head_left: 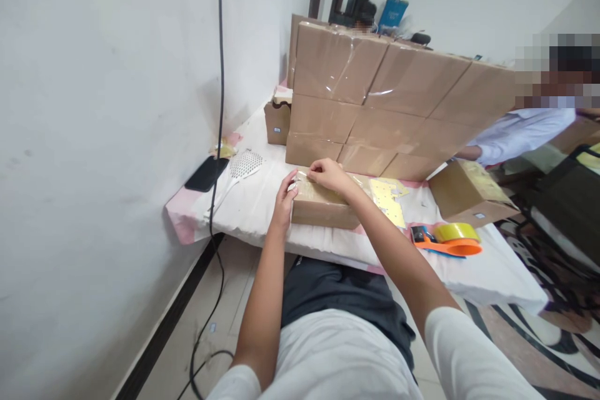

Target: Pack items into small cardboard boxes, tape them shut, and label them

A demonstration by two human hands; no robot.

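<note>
A small cardboard box [323,212] lies on the cloth-covered table right in front of me, with shiny clear tape [304,182] over its top. My left hand [282,203] is at the box's left end, fingers upright and thumb against the corner, gripping that end. Above the same end is my right hand [328,175], its fingertips pinched together at the tape. My right forearm hides part of the box top. Yellow perforated pieces [388,200] lie just right of the box.
Taped cardboard boxes [375,122] form a wall behind. To the right are an orange tape dispenser [462,249], a yellow tape roll [457,232] and another box [469,197], near a co-worker's sleeve [525,131]. At left are a phone [206,174], white fly swatter [246,164] and hanging cable [221,75].
</note>
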